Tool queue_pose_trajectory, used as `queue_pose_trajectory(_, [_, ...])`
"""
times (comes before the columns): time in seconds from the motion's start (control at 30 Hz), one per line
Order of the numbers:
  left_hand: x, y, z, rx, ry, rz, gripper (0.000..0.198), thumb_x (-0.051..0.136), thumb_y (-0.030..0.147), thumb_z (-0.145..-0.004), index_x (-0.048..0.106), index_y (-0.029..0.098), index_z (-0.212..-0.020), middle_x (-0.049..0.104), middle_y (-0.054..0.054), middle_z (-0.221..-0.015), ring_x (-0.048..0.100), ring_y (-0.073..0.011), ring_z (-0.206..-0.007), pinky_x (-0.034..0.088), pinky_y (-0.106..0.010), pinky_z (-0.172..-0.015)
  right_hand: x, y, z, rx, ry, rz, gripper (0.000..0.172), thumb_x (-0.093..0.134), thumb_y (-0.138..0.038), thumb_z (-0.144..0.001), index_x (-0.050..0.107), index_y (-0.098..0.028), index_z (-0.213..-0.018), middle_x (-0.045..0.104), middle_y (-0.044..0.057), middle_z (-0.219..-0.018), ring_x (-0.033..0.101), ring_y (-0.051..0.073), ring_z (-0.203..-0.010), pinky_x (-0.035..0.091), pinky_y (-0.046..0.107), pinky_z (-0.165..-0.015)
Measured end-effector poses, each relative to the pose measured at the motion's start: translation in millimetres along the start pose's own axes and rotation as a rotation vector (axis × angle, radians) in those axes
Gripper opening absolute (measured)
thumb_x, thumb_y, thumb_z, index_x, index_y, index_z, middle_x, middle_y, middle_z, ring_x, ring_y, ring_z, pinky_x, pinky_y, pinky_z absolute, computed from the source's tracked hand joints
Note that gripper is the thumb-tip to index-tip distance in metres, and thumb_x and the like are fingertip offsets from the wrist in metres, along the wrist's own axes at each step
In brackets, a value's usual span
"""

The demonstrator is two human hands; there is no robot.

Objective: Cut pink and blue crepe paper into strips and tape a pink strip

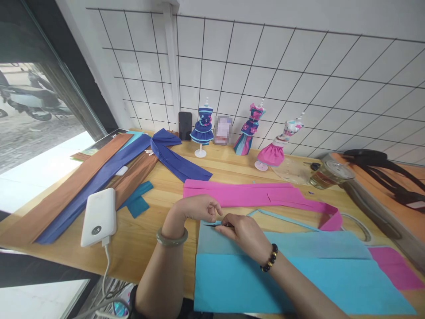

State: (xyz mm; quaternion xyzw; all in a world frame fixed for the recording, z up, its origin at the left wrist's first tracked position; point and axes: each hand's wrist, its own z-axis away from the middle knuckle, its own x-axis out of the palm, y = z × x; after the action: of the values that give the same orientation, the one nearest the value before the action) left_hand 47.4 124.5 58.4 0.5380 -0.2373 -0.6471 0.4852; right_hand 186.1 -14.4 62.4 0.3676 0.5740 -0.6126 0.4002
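Observation:
A folded light blue paper sheet (285,270) lies on the wooden table (156,241) in front of me. My right hand (247,235) rests on its upper left corner, fingers closed on a thin dark tool (212,225) whose tip points left along the sheet's edge. My left hand (199,208) is curled just above that corner, its fingertips pinched at the paper's edge beside the tool. A thin blue strip (282,218) runs off the sheet's top edge. A long pink paper strip (252,196) lies right behind both hands.
A white power bank (98,216) with a cable lies at the left. Brown (66,192) and dark blue (109,177) paper strips stretch across the table's left side. Three small dress mannequins (203,126) and a phone (185,125) stand by the grid wall. A glass jar (330,173) sits at the right.

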Motion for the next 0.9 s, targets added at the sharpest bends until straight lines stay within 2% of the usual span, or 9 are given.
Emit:
queue_pose_trajectory(0.23, [0.2, 1, 1, -0.007, 0.011, -0.016, 0.039, 0.052, 0.013, -0.06, 0.061, 0.018, -0.099, 0.059, 0.004, -0.066, 0.052, -0.01, -0.061, 0.037, -0.018, -0.054, 2, -3, 1, 0.005, 0.014, -0.008, 0.035, 0.045, -0.05, -0.085, 0.061, -0.02, -0.078, 0.07, 0.003, -0.074, 0.062, 0.017, -0.064, 0.033, 0.023, -0.054])
queue_pose_trajectory(0.53, [-1.8, 7, 3, -0.003, 0.005, 0.007, 0.039, 0.054, 0.014, -0.062, 0.061, 0.017, -0.1, 0.06, 0.003, -0.07, 0.053, -0.01, -0.062, 0.039, -0.019, -0.056, 2, -4, 2, -0.013, 0.028, 0.009, 0.034, 0.045, -0.048, -0.086, 0.06, -0.02, -0.075, 0.068, 0.002, -0.068, 0.061, 0.016, -0.061, 0.032, 0.022, -0.053])
queue_pose_trajectory(0.9, [-0.6, 6, 2, -0.013, 0.006, 0.025, 0.04, 0.055, 0.012, -0.061, 0.06, 0.015, -0.1, 0.06, 0.002, -0.069, 0.052, -0.0095, -0.06, 0.04, -0.019, -0.055, 4, -10, -1, -0.001, 0.029, -0.002, 0.032, 0.048, -0.047, -0.085, 0.061, -0.019, -0.077, 0.069, 0.003, -0.075, 0.063, 0.016, -0.065, 0.033, 0.023, -0.054])
